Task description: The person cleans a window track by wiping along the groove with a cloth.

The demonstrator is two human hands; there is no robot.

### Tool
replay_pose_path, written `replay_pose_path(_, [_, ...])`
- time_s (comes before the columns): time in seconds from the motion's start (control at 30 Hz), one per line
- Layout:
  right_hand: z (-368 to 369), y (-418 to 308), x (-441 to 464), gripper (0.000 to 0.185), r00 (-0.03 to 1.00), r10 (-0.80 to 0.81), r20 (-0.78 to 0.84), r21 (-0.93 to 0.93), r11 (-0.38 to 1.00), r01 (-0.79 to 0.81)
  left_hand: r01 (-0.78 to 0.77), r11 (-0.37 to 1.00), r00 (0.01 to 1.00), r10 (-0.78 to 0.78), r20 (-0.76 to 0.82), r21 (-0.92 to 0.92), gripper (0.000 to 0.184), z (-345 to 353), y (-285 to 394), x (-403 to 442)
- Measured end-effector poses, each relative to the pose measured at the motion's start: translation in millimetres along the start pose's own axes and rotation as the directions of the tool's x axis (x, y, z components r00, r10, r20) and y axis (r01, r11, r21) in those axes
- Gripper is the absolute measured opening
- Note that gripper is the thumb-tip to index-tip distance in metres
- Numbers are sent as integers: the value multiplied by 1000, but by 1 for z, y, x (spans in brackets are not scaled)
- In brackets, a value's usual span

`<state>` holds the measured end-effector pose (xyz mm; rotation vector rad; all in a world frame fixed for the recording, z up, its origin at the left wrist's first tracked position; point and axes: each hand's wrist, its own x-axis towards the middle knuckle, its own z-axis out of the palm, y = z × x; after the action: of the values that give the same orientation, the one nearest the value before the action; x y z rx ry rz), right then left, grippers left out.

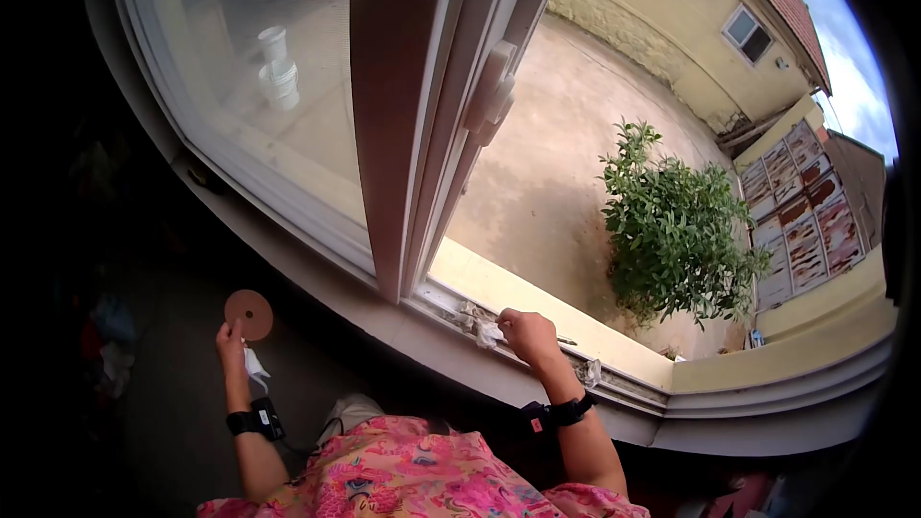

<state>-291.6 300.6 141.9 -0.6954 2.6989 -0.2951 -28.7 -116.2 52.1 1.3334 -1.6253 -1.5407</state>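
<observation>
In my left hand [230, 343], down at the left, the fingers are closed on the edge of a flat, round brown disc [249, 307] with a small dark centre hole. A white piece of tissue or cloth [255, 367] hangs below that hand. My right hand [531, 334] is over the window track [628, 386], its fingers pinched on a crumpled white tissue [488, 334]. More crumpled, dirty whitish material [467, 317] lies in the track just left of it. Another wad [588, 373] sits in the track near my right wrist.
A sliding window sash [393, 134] with a white handle [491, 96] stands left of the opening. The sill [288, 273] curves along the front. Outside are a leafy bush [676, 230], a yellow house [672, 29], and white buckets [278, 77] behind the glass.
</observation>
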Motion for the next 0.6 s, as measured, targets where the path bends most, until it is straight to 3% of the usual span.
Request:
replay_pose_path(0.1, [6, 11, -8, 14, 994, -78, -74, -45, 996, 75, 12, 1000, 1000, -13, -20, -10, 16, -1, -2, 2])
replay_pose_path(0.2, [16, 18, -9, 14, 996, -80, -49, -154, 985, 72, 30, 999, 999, -30, -32, -17, 16, -1, -3, 2])
replay_pose_path(0.6, [42, -24, 18, 11, 987, -153, -50, -41, 988, 151, 32, 999, 999, -32, -20, -14, 18, -5, 0, -2])
